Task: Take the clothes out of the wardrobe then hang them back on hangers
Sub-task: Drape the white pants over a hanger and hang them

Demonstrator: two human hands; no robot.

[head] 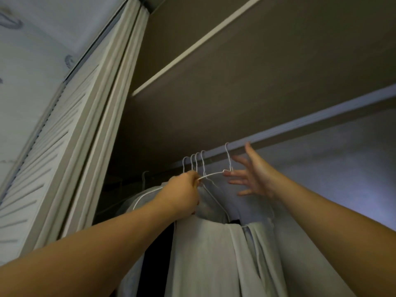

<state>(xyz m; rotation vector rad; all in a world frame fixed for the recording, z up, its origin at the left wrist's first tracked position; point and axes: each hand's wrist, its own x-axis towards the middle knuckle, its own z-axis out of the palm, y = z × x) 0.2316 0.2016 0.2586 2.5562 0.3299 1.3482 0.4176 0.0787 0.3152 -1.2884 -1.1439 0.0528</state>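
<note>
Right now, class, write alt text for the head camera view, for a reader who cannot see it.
A person's left hand grips a white wire hanger hooked on the wardrobe rail, the open right hand beside it. Pale clothes hang below.

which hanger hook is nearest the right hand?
The rightmost hanger, hooked alone on the rod, with the open right hand beside its neck. The left hand pinches its wire. The other hooks hang further left.

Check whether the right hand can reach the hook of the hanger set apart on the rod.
Probably yes. The right hand is open, its fingertips beside the neck of that hanger, just below the hook on the rod, nothing between. The left hand pinches its wire.
</note>
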